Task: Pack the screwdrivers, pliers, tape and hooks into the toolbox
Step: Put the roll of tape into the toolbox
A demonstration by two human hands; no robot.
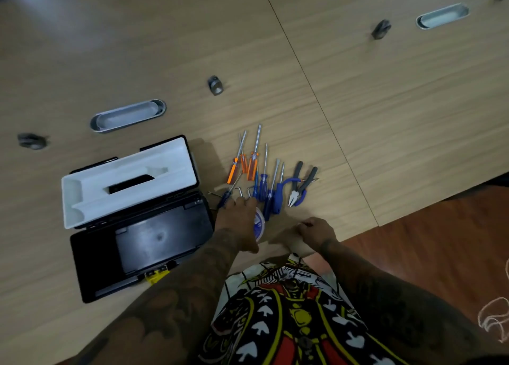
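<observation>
The black toolbox point(91, 257) lies open on the left, its white tray point(82, 207) sitting in the far half. To its right lie several orange screwdrivers point(242, 163), several blue screwdrivers point(265, 184), and blue-and-grey pliers point(300, 185). Bent metal hooks point(240, 190) rest just beyond my fingertips. My left hand point(237, 224) covers the white tape roll point(259, 224), fingers over its far side and thumb at its near side. My right hand point(315, 231) rests curled at the table's front edge, with nothing visible in it.
The wooden table point(358, 117) has two metal cable slots point(128, 115) point(442, 16) and small dark metal fittings point(215, 85). A seam runs diagonally across the top. Red-brown floor point(440, 240) shows at the right, past the table edge.
</observation>
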